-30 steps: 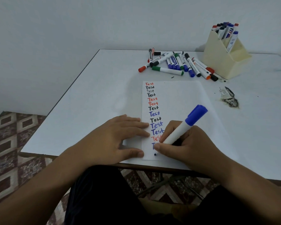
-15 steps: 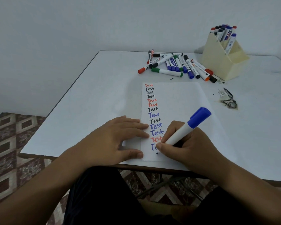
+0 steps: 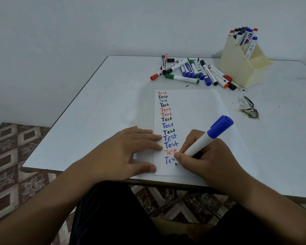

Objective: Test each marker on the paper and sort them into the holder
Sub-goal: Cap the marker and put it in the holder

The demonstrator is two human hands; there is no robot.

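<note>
Blue ink forms the lowest "Test" on the paper (image 3: pixel 193 110), where my right hand (image 3: pixel 208 158) pinches a blue-capped marker (image 3: pixel 207 138), its tip down on the sheet and the cap stuck on the raised back end. My left hand (image 3: pixel 124 152) lies flat with straight fingers, pressing the sheet's left edge onto the white desk (image 3: pixel 99 110). Loose markers (image 3: pixel 191 71) lie in a heap near the far edge, just beside the cream holder (image 3: pixel 240 68), which has several markers standing in it.
</note>
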